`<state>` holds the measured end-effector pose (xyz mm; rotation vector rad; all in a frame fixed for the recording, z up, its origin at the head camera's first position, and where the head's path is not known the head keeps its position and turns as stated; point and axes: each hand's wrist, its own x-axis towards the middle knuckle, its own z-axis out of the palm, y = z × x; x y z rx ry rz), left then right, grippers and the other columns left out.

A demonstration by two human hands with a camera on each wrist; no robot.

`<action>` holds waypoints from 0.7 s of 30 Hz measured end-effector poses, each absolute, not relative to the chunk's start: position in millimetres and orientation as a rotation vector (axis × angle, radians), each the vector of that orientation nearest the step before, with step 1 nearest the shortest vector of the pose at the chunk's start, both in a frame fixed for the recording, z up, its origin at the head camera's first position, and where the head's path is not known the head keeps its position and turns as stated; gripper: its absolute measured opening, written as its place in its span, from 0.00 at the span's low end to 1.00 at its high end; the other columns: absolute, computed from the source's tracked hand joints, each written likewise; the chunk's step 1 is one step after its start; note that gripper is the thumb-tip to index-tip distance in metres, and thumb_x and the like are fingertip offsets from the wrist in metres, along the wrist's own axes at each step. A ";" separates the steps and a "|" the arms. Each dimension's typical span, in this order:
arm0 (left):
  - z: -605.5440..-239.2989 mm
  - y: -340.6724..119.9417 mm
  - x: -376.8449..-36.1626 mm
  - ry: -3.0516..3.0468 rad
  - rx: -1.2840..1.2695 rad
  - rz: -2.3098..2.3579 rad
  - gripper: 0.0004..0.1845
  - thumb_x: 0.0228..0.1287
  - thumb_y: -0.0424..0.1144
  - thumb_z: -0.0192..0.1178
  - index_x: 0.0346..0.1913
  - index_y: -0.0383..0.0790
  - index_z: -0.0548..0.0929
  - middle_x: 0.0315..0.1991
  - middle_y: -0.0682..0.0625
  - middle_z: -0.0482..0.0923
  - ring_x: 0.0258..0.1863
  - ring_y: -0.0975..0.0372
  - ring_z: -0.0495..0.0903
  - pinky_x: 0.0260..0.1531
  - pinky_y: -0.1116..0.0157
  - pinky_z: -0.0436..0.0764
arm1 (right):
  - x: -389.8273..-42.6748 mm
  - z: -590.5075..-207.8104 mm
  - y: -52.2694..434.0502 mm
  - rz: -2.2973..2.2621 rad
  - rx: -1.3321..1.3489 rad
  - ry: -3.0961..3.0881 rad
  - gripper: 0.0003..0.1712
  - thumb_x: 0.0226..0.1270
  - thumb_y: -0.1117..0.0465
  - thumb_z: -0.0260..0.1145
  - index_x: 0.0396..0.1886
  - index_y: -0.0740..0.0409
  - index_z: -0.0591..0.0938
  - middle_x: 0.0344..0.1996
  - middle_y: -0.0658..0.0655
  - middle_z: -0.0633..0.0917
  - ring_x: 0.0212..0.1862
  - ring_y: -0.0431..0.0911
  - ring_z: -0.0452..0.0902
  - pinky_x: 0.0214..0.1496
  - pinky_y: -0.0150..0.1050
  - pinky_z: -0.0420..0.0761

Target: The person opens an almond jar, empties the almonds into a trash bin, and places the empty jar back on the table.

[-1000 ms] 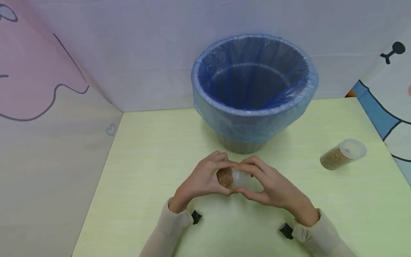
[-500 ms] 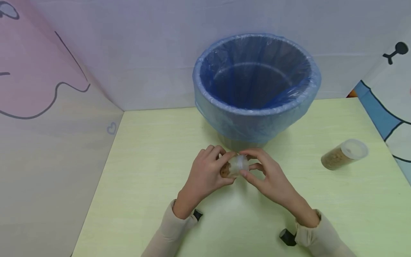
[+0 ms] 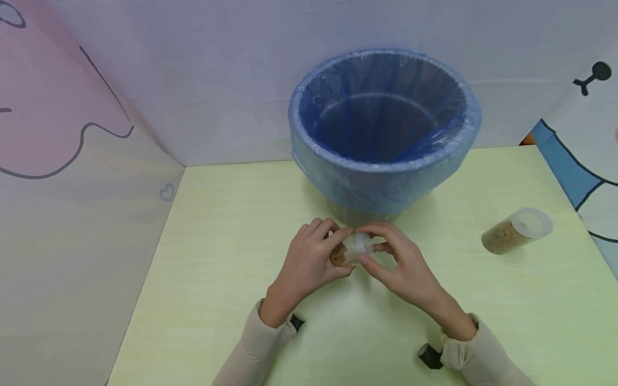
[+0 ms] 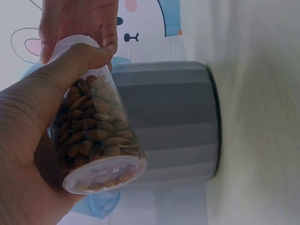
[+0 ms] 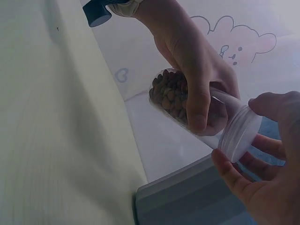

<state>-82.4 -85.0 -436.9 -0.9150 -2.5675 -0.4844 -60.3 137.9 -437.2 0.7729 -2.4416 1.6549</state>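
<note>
A clear plastic jar of almonds point(image 4: 96, 126) is held tilted above the table, in front of the bin. My left hand point(image 3: 311, 254) grips the jar's body, thumb on one side and fingers round the other. At the jar's other end sits a translucent screw lid point(image 5: 241, 133). The thumb and fingers of my right hand point(image 3: 405, 262) pinch this lid by its edge. Almonds fill the base half, and the part near the lid shows bare clear plastic.
A grey bin point(image 4: 164, 122) with a blue bag liner point(image 3: 376, 187) stands on the table just beyond my hands. To the right, a second clear jar point(image 3: 504, 236) with brown contents and a whitish lid stands on the pale green table point(image 3: 217, 241). Printed cloth walls enclose the back and sides.
Both hands have raised the jar slightly toward the bin and turned its lid end upward. My right hand's fingers have shifted their hold on the lid. The last half second shows little motion.
</note>
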 end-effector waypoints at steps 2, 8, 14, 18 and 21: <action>-437.0 -85.3 -82.5 -2.570 -0.914 -0.488 0.33 0.43 0.56 0.83 0.56 0.51 0.88 0.41 0.55 0.81 0.37 0.61 0.76 0.34 0.65 0.73 | -60.4 -437.1 138.1 1.636 0.785 -2.451 0.32 0.65 0.71 0.73 0.68 0.56 0.77 0.64 0.56 0.80 0.64 0.38 0.76 0.56 0.32 0.85; -436.5 -85.4 -82.7 -2.574 -0.910 -0.479 0.33 0.43 0.56 0.83 0.56 0.51 0.88 0.41 0.55 0.81 0.37 0.61 0.77 0.34 0.65 0.73 | -61.1 -436.9 139.2 1.572 0.801 -2.475 0.34 0.65 0.70 0.74 0.70 0.57 0.75 0.65 0.56 0.79 0.63 0.41 0.76 0.55 0.36 0.87; -434.8 -86.5 -82.5 -2.585 -0.897 -0.475 0.33 0.43 0.55 0.83 0.56 0.52 0.88 0.41 0.55 0.81 0.37 0.61 0.77 0.34 0.65 0.73 | -63.0 -437.3 140.5 1.466 0.771 -2.495 0.33 0.63 0.67 0.75 0.68 0.57 0.76 0.55 0.52 0.81 0.47 0.42 0.77 0.45 0.35 0.85; -433.6 -87.0 -82.2 -2.593 -0.893 -0.475 0.33 0.44 0.55 0.83 0.56 0.53 0.88 0.41 0.55 0.81 0.37 0.61 0.77 0.34 0.65 0.73 | -63.6 -438.8 141.0 1.465 0.755 -2.503 0.30 0.64 0.67 0.75 0.65 0.56 0.77 0.51 0.50 0.81 0.43 0.42 0.78 0.43 0.35 0.84; -432.9 -87.3 -82.0 -2.593 -0.893 -0.475 0.33 0.44 0.56 0.83 0.56 0.53 0.88 0.41 0.55 0.81 0.37 0.61 0.77 0.34 0.65 0.73 | -63.3 -438.8 141.3 1.488 0.771 -2.494 0.30 0.64 0.68 0.75 0.65 0.59 0.77 0.52 0.51 0.81 0.44 0.42 0.79 0.44 0.35 0.85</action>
